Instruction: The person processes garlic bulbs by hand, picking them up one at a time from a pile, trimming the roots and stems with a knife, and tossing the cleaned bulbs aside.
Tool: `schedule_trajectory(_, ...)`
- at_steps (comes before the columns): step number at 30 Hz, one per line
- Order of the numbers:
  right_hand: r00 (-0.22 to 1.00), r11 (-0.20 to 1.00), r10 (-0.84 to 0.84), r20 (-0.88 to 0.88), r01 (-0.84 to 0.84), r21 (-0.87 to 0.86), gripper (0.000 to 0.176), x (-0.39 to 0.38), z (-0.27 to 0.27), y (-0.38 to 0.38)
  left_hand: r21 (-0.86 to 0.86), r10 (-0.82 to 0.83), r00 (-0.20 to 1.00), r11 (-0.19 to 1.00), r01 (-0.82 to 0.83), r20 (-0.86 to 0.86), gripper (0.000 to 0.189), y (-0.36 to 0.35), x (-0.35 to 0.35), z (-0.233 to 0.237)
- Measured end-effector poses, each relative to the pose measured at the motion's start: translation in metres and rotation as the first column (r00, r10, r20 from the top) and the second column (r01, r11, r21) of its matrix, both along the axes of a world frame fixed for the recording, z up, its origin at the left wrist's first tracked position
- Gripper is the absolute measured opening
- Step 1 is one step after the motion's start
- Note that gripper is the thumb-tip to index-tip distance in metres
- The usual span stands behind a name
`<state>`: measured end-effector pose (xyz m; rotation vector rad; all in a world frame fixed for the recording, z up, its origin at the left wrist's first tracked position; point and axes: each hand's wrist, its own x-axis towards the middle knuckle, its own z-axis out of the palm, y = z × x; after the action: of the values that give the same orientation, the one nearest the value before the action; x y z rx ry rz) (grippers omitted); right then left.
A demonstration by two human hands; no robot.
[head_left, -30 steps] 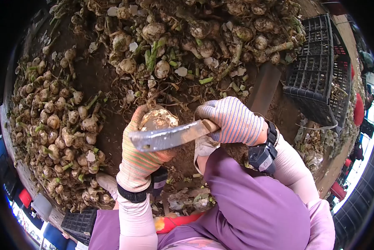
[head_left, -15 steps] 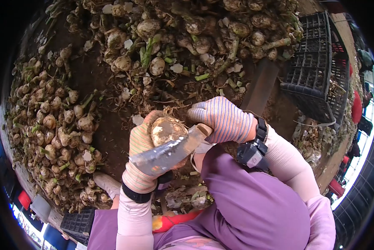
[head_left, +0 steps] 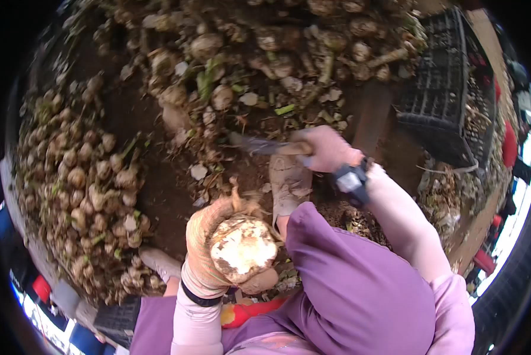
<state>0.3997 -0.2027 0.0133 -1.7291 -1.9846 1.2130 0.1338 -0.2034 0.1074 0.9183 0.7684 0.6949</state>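
My left hand (head_left: 201, 247), in a striped glove, is wrapped round a round root bulb (head_left: 243, 248) low in the middle of the view. The bulb's upward face is a bare white cut surface with brown patches, and thin roots stick out at its top. Above and to the right, my gloved right hand (head_left: 329, 149) is closed on the wooden handle of a broad knife (head_left: 262, 145). The blade points left, smeared by motion, and is apart from the bulb. Pale peel scraps (head_left: 198, 171) lie on the soil nearby.
A heap of uncut bulbs with stalks (head_left: 265, 44) spans the back, and a pile of smaller trimmed bulbs (head_left: 79, 183) lies at left. A black plastic crate (head_left: 437, 77) stands at the right. My feet are on the ground, one (head_left: 289, 183) below the knife.
The knife has left the bulb and swung up and away with my right hand. The bulb has turned in my left hand, now showing a white cut face.
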Motion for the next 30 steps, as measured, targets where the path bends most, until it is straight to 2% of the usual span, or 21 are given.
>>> schedule_trajectory(1, 1.0, 1.0, -0.004, 0.011, 0.005, -0.025, 0.034, 0.005, 0.006, 0.002, 0.277, -0.014, 0.994, 0.96, 0.045, -0.113, 0.055, 0.003, -0.003, 0.008)
schedule_trajectory(3, 0.991, 0.994, -0.082, -0.101, 0.088, 0.058, 0.033, 0.004, 0.014, 0.003, -0.299, 0.287, 0.939, 0.894, -0.334, -0.19, 0.063, 0.023, -0.011, -0.005)
schedule_trajectory(4, 0.985, 0.99, -0.14, -0.097, 0.141, -0.005, 0.03, -0.001, 0.019, 0.006, 0.248, 0.271, 0.866, 0.952, -0.178, -0.419, 0.053, 0.034, -0.012, 0.012)
schedule_trajectory(5, 0.985, 0.991, -0.131, -0.11, 0.132, 0.001, 0.03, -0.003, 0.02, 0.006, 0.354, 0.251, 0.828, 0.933, -0.068, -0.502, 0.037, 0.04, -0.027, 0.001)
schedule_trajectory(6, 0.965, 0.976, -0.216, -0.15, 0.216, -0.017, 0.023, -0.004, 0.019, 0.003, -0.119, 0.296, 0.95, 0.944, -0.307, -0.098, 0.033, 0.051, -0.061, -0.017)
schedule_trajectory(7, 0.935, 0.954, -0.298, -0.193, 0.296, -0.041, 0.02, -0.005, 0.017, 0.0, -0.604, 0.495, 0.829, 0.753, -0.261, 0.26, 0.029, 0.059, -0.091, -0.032)
schedule_trajectory(8, 0.888, 0.926, -0.376, -0.263, 0.369, -0.078, 0.022, -0.006, 0.01, -0.005, -0.1, 0.39, 0.901, 0.905, -0.414, -0.191, 0.028, 0.057, -0.106, -0.035)
schedule_trajectory(9, 0.91, 0.924, -0.378, -0.173, 0.358, -0.136, 0.021, -0.003, 0.013, -0.006, 0.404, 0.432, 0.667, 0.89, -0.21, -0.606, 0.027, 0.056, -0.12, -0.033)
schedule_trajectory(11, 0.917, 0.926, -0.372, -0.146, 0.357, -0.121, 0.017, -0.003, 0.008, -0.01, 0.602, 0.577, 0.463, 0.791, -0.11, -0.673, 0.025, 0.056, -0.124, -0.011)
schedule_trajectory(13, 0.877, 0.895, -0.431, -0.213, 0.387, -0.22, 0.015, -0.003, 0.008, -0.011, 0.154, 0.812, 0.566, 0.583, -0.798, -0.14, 0.031, 0.07, -0.191, -0.024)
schedule_trajectory(15, 0.865, 0.88, -0.461, -0.2, 0.417, -0.227, 0.015, -0.001, 0.007, -0.016, 0.681, 0.874, 0.366, 0.481, -0.552, -0.32, 0.034, 0.075, -0.222, 0.012)
schedule_trajectory(17, 0.884, 0.907, -0.421, -0.204, 0.41, -0.094, 0.019, 0.0, 0.005, -0.019, 0.133, 0.952, 0.094, 0.057, -0.989, 0.291, 0.032, 0.104, -0.235, 0.046)
schedule_trajectory(18, 0.857, 0.896, -0.443, -0.265, 0.417, -0.15, 0.021, -0.001, 0.005, -0.018, 0.11, 0.954, 0.098, 0.07, -0.992, 0.284, 0.032, 0.109, -0.251, 0.033)
schedule_trajectory(20, 0.837, 0.872, -0.488, -0.247, 0.454, -0.182, 0.023, -0.004, 0.006, -0.016, -0.252, 0.696, 0.658, 0.718, -0.649, 0.288, 0.033, 0.127, -0.219, 0.026)
schedule_trajectory(21, 0.84, 0.878, -0.479, -0.254, 0.451, -0.162, 0.025, -0.005, 0.0, -0.018, 0.319, 0.886, 0.402, 0.46, -0.829, -0.233, 0.033, 0.124, -0.149, 0.007)
schedule_trajectory(23, 0.845, 0.881, -0.473, -0.249, 0.45, -0.147, 0.028, -0.009, 0.002, -0.015, 0.415, 0.583, 0.635, 0.811, -0.413, -0.506, 0.034, 0.115, -0.069, -0.02)
schedule_trajectory(24, 0.85, 0.87, -0.484, -0.209, 0.44, -0.225, 0.029, -0.011, 0.013, -0.011, 0.319, 0.477, 0.656, 0.879, -0.354, -0.585, 0.035, 0.116, -0.043, -0.045)
schedule_trajectory(25, 0.855, 0.851, -0.491, -0.168, 0.429, -0.302, 0.029, -0.012, 0.019, -0.01, 0.481, 0.372, 0.825, 0.865, -0.142, -0.426, 0.039, 0.116, -0.022, -0.082)
schedule_trajectory(27, 0.84, 0.847, -0.51, -0.184, 0.453, -0.28, 0.026, -0.01, 0.012, -0.015, 0.646, 0.364, 0.565, 0.62, 0.445, -0.74, 0.038, 0.122, 0.037, -0.09)
schedule_trajectory(28, 0.836, 0.848, -0.511, -0.202, 0.451, -0.277, 0.024, -0.009, 0.008, -0.016, 0.648, 0.359, 0.575, 0.621, 0.441, -0.735, 0.038, 0.125, 0.049, -0.09)
schedule_trajectory(30, 0.85, 0.848, -0.502, -0.158, 0.448, -0.284, 0.021, -0.006, 0.013, -0.018, 0.19, 0.088, 0.207, 0.814, 0.549, -0.974, 0.054, 0.127, 0.067, -0.089)
